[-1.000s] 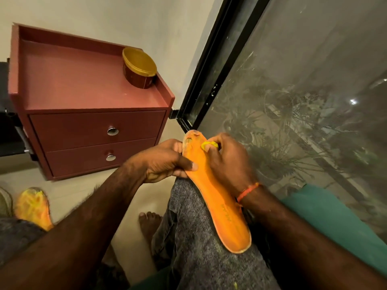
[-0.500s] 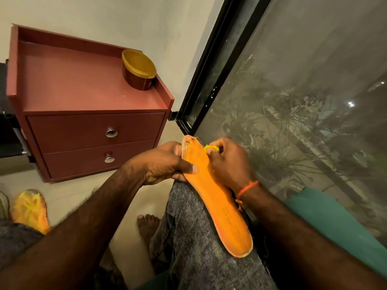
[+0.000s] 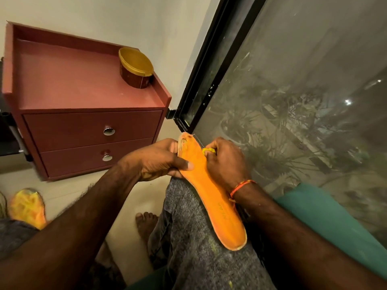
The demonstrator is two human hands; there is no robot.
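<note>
Your left hand grips the insole near its toe end, thumb on top, fingers hidden behind it. Your right hand is just across the insole, fingers curled, pinching a yellow scrap. The scrap is mostly covered, so you can't tell what it is. The insole runs between both hands, heel end on your knee below the right wrist. A shoe lies well left of your left arm, blurred.

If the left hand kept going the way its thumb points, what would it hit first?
The left hand grips the orange insole, thumb across it. Carried straight on, it would probably meet the right hand, pinching a yellow scrap at the insole's far edge; depth is unclear.
</note>
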